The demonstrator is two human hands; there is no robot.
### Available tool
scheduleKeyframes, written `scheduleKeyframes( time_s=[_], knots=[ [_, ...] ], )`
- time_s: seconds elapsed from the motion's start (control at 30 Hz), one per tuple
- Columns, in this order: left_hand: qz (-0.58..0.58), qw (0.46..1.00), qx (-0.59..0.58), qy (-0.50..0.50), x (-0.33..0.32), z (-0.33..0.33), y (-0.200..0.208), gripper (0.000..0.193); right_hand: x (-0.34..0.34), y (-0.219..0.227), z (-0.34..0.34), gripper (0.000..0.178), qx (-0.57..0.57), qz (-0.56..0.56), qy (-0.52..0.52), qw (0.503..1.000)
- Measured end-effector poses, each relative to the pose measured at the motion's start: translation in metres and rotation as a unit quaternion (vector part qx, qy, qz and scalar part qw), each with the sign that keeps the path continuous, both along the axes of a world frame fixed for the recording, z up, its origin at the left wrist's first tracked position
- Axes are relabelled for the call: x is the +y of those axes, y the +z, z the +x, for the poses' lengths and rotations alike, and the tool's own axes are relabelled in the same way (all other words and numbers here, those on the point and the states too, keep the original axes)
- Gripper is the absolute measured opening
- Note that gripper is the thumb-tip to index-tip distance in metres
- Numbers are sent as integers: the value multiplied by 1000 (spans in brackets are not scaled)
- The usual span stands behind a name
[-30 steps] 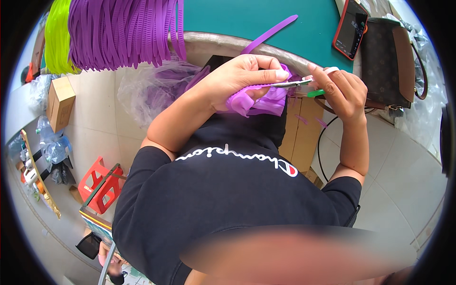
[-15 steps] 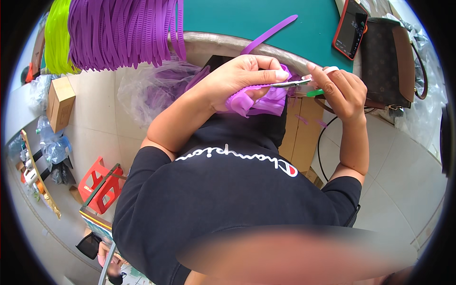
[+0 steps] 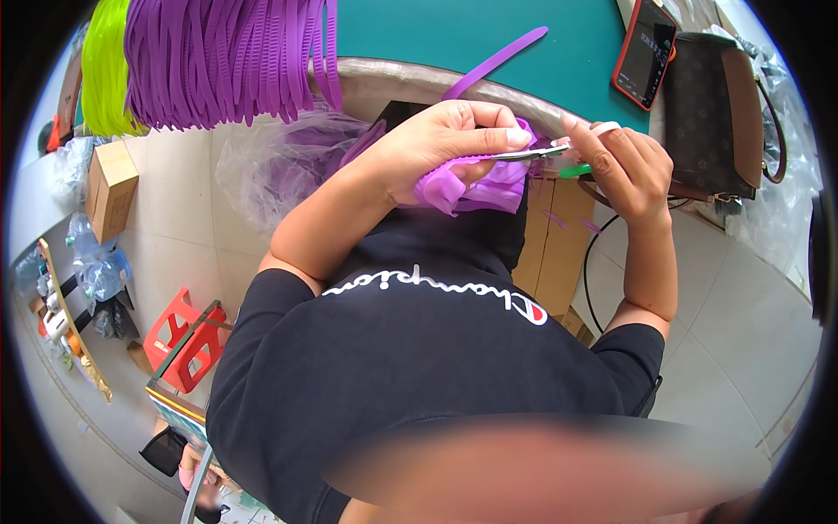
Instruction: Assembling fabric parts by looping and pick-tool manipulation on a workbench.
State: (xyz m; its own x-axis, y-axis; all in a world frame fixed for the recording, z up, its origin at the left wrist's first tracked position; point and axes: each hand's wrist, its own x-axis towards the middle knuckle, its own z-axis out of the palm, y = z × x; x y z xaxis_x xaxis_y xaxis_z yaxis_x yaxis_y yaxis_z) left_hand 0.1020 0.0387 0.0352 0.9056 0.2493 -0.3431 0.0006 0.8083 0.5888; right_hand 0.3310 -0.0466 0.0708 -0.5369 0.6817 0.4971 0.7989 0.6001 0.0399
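Note:
My left hand (image 3: 445,144) is closed on a purple rubber strap (image 3: 441,186), thumb and forefinger pinching its far end near the edge of the bench. More soft purple rubber (image 3: 499,194) hangs just below those fingers. My right hand (image 3: 633,173) is closed round what looks like small scissors (image 3: 541,154) with a green handle (image 3: 574,171). Their thin metal blades point left and lie against the strap by my left thumb. The fingers hide much of the handle, and I cannot tell whether the blades meet.
Purple straps (image 3: 227,61) hang in a thick row beside lime-green ones (image 3: 105,74) at the bench's far left. One loose strap (image 3: 497,61) lies on the green bench top (image 3: 410,35). A phone (image 3: 644,54) and a brown bag (image 3: 711,113) are at the right; a plastic bag (image 3: 253,179) sits below.
My right hand has shifted very slightly left, and the green handle with it. The left hand and the strap stay in place. The phone's screen looks different.

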Motion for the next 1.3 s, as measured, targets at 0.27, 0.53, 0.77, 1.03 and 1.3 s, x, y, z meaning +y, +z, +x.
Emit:
scheduleKeyframes(
  time_s=[0.27, 0.53, 0.77, 1.03, 1.3],
  knots=[
    [4, 1000, -6, -5, -1, 1, 1, 17, 0, 2, -4, 48, 1, -12, 7, 1000],
    [-1, 1000, -15, 9, 0, 0, 3, 19, 1, 4, 7, 49, 17, 23, 2, 1000],
    [63, 997, -6, 43, -3, 2, 2, 20, -6, 1, 5, 50, 9, -8, -6, 1000],
    [74, 996, -12, 39, -3, 0, 3, 19, -4, -1, 6, 49, 2, 2, 0, 1000],
    [158, 981, 2, 112, -9, -1, 5, 17, -10, -4, 9, 52, -5, -5, -22, 1000]
  ],
)
